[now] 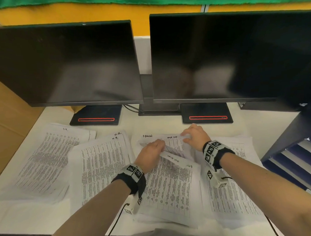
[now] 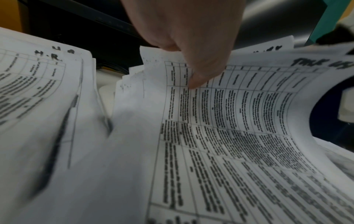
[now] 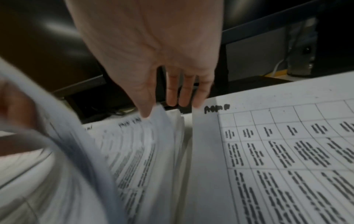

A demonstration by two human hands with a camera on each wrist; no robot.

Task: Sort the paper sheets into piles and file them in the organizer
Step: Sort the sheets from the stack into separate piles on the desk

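Centrally, the left hand (image 1: 151, 152) is clenching its fingers round the folded edge of a curled sheet (image 1: 173, 157) above a pile (image 1: 169, 188). At 1 o'clock the right hand (image 1: 196, 136) is pinching that sheet's top edge. The organizer (image 1: 292, 159) is sitting at 3 o'clock; bare desk (image 1: 151, 125) is showing at 12.

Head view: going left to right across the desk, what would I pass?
Cardboard box, I.T. pile, H.R. pile, left hand gripping lifted sheets, right hand, rightmost pile, dark blue trays.
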